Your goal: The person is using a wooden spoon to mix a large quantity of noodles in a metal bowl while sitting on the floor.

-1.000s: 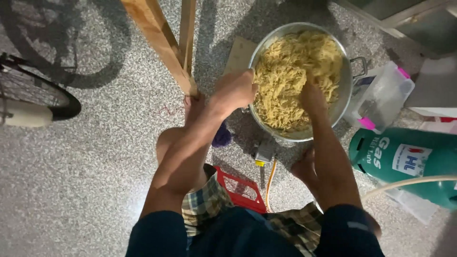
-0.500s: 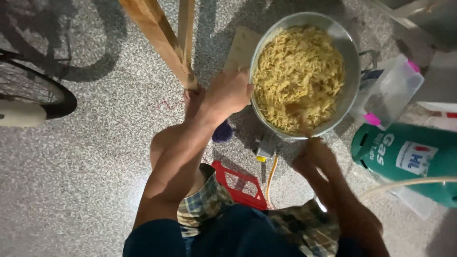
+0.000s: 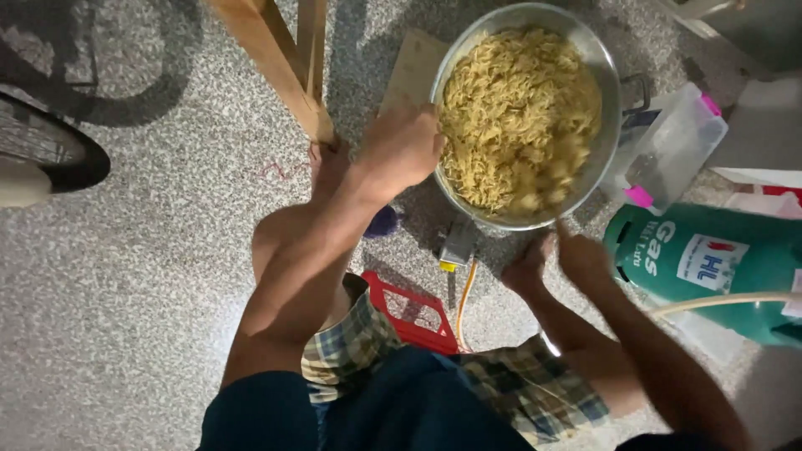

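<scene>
Head view, looking straight down at a seated person on a speckled floor. Far out to the left of the left hand (image 3: 399, 150), a bicycle wheel (image 3: 54, 142) enters from the frame edge. Nearer, up and to the left of that hand, slanted wooden legs (image 3: 280, 63) meet the floor beside a bare foot (image 3: 330, 163). The left hand is curled over the near-left rim of a large metal pot (image 3: 608, 92), fingers clamped on the edge; the pot is full of yellow noodles (image 3: 518, 113) and lies directly to the right of the hand. A flat piece of cardboard (image 3: 413, 67) shows just above the hand, partly under the pot. Below the hand, past the forearm, a red plastic stool (image 3: 413, 316) sits under plaid shorts (image 3: 355, 347). A small burner fitting (image 3: 458, 245) with an orange hose (image 3: 464, 296) lies under the pot's near edge. The right hand (image 3: 581, 255) hovers just below the pot's lower rim, apart from the noodles; motion blur leaves its grip undecided. Up and to the right of it stands a clear plastic container (image 3: 681, 142) with pink clips; immediately to its right lies a green gas cylinder (image 3: 710, 267).
</scene>
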